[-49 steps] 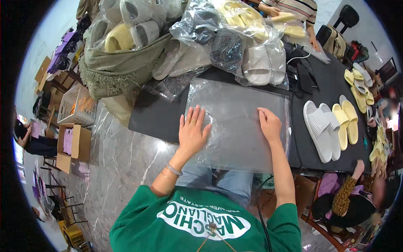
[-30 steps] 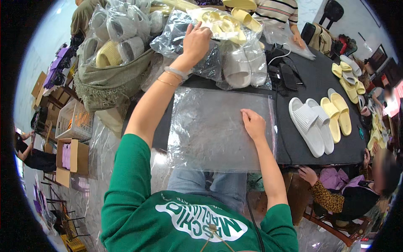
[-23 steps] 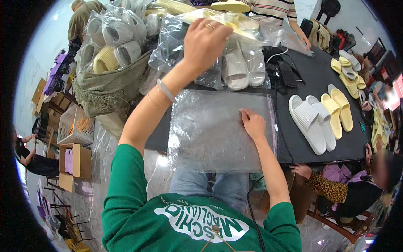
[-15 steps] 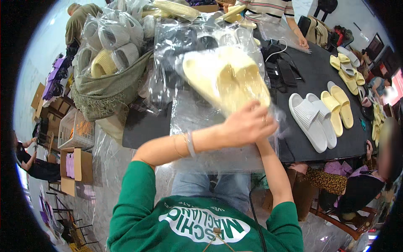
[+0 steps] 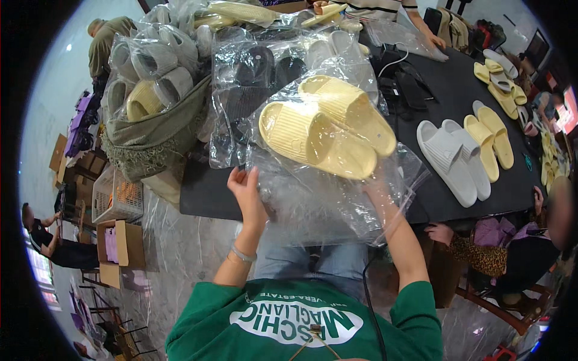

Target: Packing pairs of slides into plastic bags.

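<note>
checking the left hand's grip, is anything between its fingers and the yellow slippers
Yes. The clear plastic bag wraps the pair of yellow slippers, so the left hand touches only the bag's edge, beside and below the slippers. Nothing else shows between them.

slippers in bag (over table)

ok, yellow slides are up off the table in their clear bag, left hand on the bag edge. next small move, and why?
Probably lower the pair of yellow slides onto the flat clear bag below. The left hand only touches the wrapper's edge with open fingers, while the right hand carries the weight from beneath, mostly hidden by plastic. Setting it down would free both hands.
</note>
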A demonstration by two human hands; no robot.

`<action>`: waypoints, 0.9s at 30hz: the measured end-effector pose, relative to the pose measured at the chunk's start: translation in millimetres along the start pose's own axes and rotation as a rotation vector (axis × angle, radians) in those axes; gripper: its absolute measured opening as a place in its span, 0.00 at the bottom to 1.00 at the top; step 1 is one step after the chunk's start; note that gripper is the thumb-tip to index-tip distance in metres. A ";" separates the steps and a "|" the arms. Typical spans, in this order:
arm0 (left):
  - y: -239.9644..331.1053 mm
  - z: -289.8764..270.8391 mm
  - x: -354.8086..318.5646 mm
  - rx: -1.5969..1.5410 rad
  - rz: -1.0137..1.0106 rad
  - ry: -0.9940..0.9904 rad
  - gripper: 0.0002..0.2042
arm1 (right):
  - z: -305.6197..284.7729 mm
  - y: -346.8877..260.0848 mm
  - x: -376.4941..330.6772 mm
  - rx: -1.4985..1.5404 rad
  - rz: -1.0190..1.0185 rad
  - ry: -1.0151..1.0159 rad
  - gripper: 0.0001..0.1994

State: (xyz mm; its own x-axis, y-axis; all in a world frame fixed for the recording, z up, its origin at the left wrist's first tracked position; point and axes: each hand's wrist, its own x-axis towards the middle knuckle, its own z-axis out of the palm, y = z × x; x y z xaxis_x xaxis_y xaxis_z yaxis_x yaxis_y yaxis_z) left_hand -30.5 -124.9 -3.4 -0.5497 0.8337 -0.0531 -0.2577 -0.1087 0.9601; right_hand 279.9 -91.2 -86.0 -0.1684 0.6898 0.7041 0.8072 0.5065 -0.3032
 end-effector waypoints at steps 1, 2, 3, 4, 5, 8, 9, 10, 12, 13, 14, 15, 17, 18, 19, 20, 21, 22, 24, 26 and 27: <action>-5.1 -2.2 8.4 -0.048 -0.094 -0.097 0.34 | 19.7 6.1 15.8 -0.029 -0.016 0.006 0.22; -4.9 3.2 15.8 -0.098 -0.189 -0.198 0.36 | 20.1 4.0 9.3 -0.062 -0.030 0.015 0.22; -6.4 6.2 26.3 -0.100 -0.185 -0.195 0.36 | -22.5 -9.6 -27.7 -0.091 -0.049 0.024 0.22; -11.6 9.4 39.0 -0.116 -0.213 -0.247 0.29 | 28.3 -0.9 17.6 -0.122 -0.069 0.034 0.22; -14.4 10.0 49.0 -0.131 -0.243 -0.298 0.22 | 25.5 3.2 15.5 -0.151 -0.088 0.043 0.23; -10.5 15.2 65.7 -0.422 -0.445 -0.445 0.14 | 30.4 13.2 31.3 -0.277 -0.131 0.077 0.23; -10.4 21.2 66.4 -0.432 -0.435 -0.417 0.09 | 25.9 25.8 37.6 -0.320 -0.146 0.087 0.23; -11.1 27.7 69.8 -0.438 -0.439 -0.427 0.09 | 17.9 32.5 32.2 -0.363 -0.160 0.097 0.23; -9.4 29.1 83.2 -0.279 -0.429 -0.279 0.11 | 10.9 31.9 6.7 -0.418 -0.199 0.113 0.24; -0.1 43.2 80.6 -0.221 -0.262 -0.261 0.10 | 4.3 33.0 -9.3 -0.456 -0.215 0.118 0.24; 10.0 47.4 86.1 -0.170 -0.140 -0.220 0.10 | 0.7 31.8 -20.6 -0.480 -0.235 0.125 0.24; 17.1 51.8 96.9 -0.117 -0.019 -0.179 0.10 | -0.3 34.3 -26.3 -0.505 -0.253 0.131 0.24; 32.1 71.3 132.0 -0.160 0.057 -0.171 0.10 | 2.5 37.1 -23.5 -0.576 -0.279 0.142 0.25; 39.1 82.4 149.5 -0.219 0.030 -0.179 0.10 | 7.2 38.0 -19.3 -0.611 -0.293 0.148 0.25; 46.0 89.5 169.1 -0.276 0.005 -0.182 0.10 | 11.1 36.3 -19.9 -0.640 -0.308 0.154 0.25; 52.4 95.4 193.3 -0.288 0.044 -0.176 0.10 | 20.1 33.9 -10.2 -0.668 -0.326 0.165 0.25; 56.7 99.2 215.2 -0.297 0.082 -0.165 0.10 | 26.2 29.7 -10.3 -0.691 -0.347 0.173 0.25; 64.0 111.2 231.6 -0.304 0.082 -0.168 0.10 | 26.7 31.7 -9.5 -0.729 -0.365 0.183 0.26; 77.3 116.9 246.1 -0.373 0.156 -0.331 0.16 | 30.3 29.9 -13.7 -0.778 -0.398 0.197 0.26; 77.0 110.0 246.5 0.011 0.351 -0.260 0.20 | 40.9 23.0 -14.1 -0.825 -0.434 0.212 0.26; 79.1 120.5 237.1 0.387 0.530 -0.206 0.24 | 47.0 32.6 -1.8 -0.867 -0.445 0.216 0.27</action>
State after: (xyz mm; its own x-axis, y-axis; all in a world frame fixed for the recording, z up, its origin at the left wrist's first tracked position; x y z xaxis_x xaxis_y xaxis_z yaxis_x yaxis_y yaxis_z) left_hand -85.5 129.4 93.0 -0.3512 0.8115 0.4670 0.3278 -0.3607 0.8732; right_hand 279.9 -51.6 -127.3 -0.5186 0.3767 0.7675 0.8443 0.0841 0.5292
